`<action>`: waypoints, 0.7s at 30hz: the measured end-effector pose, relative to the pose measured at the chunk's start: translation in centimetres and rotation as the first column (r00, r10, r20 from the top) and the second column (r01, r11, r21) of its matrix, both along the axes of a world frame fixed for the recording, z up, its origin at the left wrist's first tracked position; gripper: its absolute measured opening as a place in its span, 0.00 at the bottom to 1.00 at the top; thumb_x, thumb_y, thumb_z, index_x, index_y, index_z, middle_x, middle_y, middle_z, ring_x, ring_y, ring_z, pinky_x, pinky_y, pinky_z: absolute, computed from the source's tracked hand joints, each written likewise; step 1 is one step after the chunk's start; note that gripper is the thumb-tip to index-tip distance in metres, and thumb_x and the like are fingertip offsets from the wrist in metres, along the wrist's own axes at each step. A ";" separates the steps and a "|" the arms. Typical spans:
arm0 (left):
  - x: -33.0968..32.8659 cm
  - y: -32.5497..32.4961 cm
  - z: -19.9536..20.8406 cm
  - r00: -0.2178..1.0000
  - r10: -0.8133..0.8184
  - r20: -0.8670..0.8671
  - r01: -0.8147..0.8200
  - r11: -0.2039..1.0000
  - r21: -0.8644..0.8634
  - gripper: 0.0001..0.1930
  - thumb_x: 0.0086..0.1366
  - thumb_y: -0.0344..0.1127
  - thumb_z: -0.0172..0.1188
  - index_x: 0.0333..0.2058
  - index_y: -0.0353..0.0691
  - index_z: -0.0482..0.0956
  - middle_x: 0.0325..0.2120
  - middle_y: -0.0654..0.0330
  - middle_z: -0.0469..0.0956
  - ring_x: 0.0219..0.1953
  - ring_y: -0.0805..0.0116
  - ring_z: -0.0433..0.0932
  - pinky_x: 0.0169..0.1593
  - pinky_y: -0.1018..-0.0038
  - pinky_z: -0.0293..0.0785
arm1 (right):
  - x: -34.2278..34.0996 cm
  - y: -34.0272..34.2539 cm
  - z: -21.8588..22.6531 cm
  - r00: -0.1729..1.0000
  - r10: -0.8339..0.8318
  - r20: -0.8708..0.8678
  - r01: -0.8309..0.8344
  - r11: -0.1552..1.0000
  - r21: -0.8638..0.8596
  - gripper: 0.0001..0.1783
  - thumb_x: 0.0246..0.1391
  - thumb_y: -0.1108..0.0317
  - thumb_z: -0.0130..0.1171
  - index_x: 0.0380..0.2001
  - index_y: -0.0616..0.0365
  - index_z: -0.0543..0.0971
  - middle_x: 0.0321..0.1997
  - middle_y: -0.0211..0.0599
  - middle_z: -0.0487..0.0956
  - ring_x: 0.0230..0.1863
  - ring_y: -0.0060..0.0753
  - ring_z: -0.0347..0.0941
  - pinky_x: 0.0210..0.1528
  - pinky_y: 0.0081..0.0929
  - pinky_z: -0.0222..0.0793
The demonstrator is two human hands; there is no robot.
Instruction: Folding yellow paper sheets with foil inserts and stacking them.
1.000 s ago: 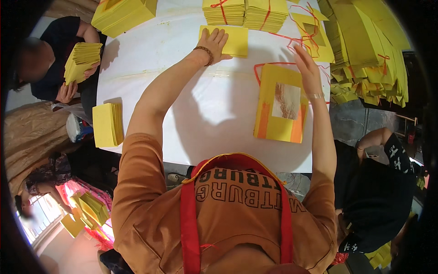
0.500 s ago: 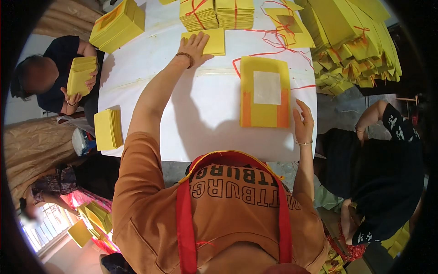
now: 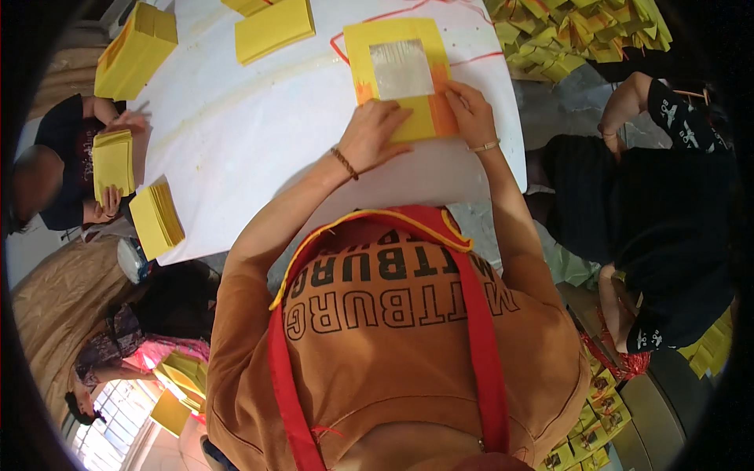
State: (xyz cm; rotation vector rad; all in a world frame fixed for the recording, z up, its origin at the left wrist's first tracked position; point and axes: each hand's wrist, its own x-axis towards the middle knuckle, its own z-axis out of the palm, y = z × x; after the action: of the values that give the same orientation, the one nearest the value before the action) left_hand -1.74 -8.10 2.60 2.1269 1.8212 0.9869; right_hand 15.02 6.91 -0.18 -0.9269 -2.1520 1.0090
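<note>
A flat yellow paper packet (image 3: 425, 122), with a pale see-through window and orange side bands, lies near the table's front edge, at a slight tilt. My left hand (image 3: 373, 135) rests over its lower left part, fingers stretched across the paper and thumb apart below the near edge. At the lower right edge, my right hand (image 3: 470, 116) pinches the packet between thumb and fingers. Farther left on the table lies a flat yellow stack (image 3: 275, 31), apart from both hands.
A tall yellow stack (image 3: 137, 51) stands at the far left, a smaller stack (image 3: 159, 221) on the left table edge. Beyond it a person holds yellow packets (image 3: 114, 163). Red string (image 3: 477, 57) trails behind my packet. Many yellow packets (image 3: 585, 31) pile up far right; a person in black (image 3: 636, 220) is on the right.
My left hand has left the flat yellow stack and come back to the windowed packet. My right hand has moved onto that packet's right edge. The whole view has shifted and turned.
</note>
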 end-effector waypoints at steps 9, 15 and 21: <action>0.0 0.3 -0.4 0.995 -0.019 -0.099 0.018 1.000 -0.014 0.17 0.46 0.39 0.64 0.35 0.39 0.76 0.35 0.58 0.71 0.37 0.61 0.68 0.41 0.69 0.66 | 1.3 -0.4 0.8 0.985 -0.005 -0.174 -0.094 0.824 -0.558 0.15 0.54 0.70 0.49 0.45 0.62 0.72 0.38 0.33 0.77 0.41 0.19 0.70 0.42 0.16 0.66; -0.1 0.4 -0.2 0.997 -0.040 0.058 0.044 0.997 -0.065 0.08 0.53 0.35 0.58 0.29 0.38 0.77 0.28 0.58 0.74 0.33 0.60 0.72 0.36 0.70 0.69 | 1.8 -0.1 -1.0 0.947 -0.013 -0.322 -0.208 0.740 -0.639 0.16 0.57 0.65 0.47 0.46 0.62 0.71 0.38 0.32 0.77 0.42 0.19 0.70 0.45 0.16 0.65; -0.3 1.1 0.5 0.955 0.143 0.262 -0.054 0.946 -0.319 0.09 0.57 0.36 0.53 0.28 0.37 0.77 0.25 0.56 0.76 0.28 0.59 0.75 0.33 0.69 0.70 | 1.9 0.2 -0.3 0.949 0.027 -0.314 -0.224 0.760 -0.610 0.21 0.60 0.57 0.39 0.47 0.60 0.72 0.39 0.32 0.76 0.46 0.21 0.66 0.52 0.19 0.57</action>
State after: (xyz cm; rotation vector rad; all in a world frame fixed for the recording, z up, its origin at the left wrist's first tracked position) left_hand -2.08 -7.02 3.06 1.6351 1.8147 0.9004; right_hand 16.94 7.10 -0.46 -0.8516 -1.6420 1.8997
